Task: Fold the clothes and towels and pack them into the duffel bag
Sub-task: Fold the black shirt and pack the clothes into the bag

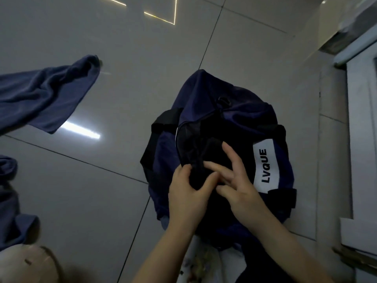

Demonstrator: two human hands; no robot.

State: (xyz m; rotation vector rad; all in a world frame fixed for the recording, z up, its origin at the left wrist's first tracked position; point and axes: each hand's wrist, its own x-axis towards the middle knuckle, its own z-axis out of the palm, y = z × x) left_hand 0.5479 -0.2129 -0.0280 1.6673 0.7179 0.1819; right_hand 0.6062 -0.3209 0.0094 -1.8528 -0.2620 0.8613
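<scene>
One duffel bag (pixel 234 119): left hand (pixel 187 197) pinches its dark fabric, right hand (pixel 238 186) splayed open.

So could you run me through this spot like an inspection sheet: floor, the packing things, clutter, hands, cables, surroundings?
Surface: glossy grey tiled floor with dark grout lines and light reflections.
Job's things: navy duffel bag with a white LVQUE label and black straps; blue cloth lying unfolded to the left; more blue fabric at the left edge.
Clutter: a pale rounded object at bottom left, too blurred to identify.
Hands: left hand grips dark fabric at the bag's top; right hand has fingers spread on the bag beside it.
Cables: nothing seen.
Surroundings: white frame or furniture along the right edge.
</scene>
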